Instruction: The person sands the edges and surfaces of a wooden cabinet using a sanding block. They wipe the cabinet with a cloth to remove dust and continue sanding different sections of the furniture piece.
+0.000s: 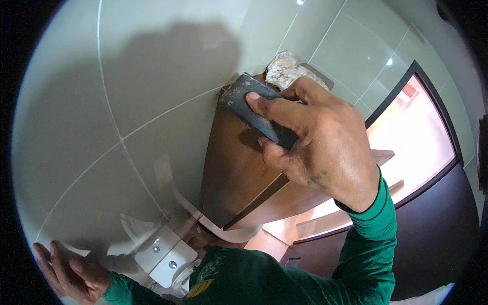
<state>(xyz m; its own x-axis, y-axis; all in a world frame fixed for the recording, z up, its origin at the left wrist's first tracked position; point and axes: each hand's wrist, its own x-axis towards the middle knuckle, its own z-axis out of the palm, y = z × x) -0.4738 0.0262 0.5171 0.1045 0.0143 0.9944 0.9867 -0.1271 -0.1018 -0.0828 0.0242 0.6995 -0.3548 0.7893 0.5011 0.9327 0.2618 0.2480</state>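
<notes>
My right hand (330, 137) grips a dark grey rectangular block (238, 100), which looks like a sanding block with worn, dusty edges. The thumb and fingers press on it from both sides. It is held up in front of the top end of a brown wooden cabinet (236, 168); whether it touches the wood I cannot tell. My left hand (71, 272) is low at the left, near the tiled wall (162, 122). Its fingers are stretched out and hold nothing; contact with the wall is unclear.
A crumpled, stained white cloth or bag (282, 70) lies on top of the cabinet. Below stand white bathroom fixtures, among them a piece with two round metal buttons (173, 264). A dark-framed bright opening or mirror (417, 124) is at the right, beside a dark panel (437, 229).
</notes>
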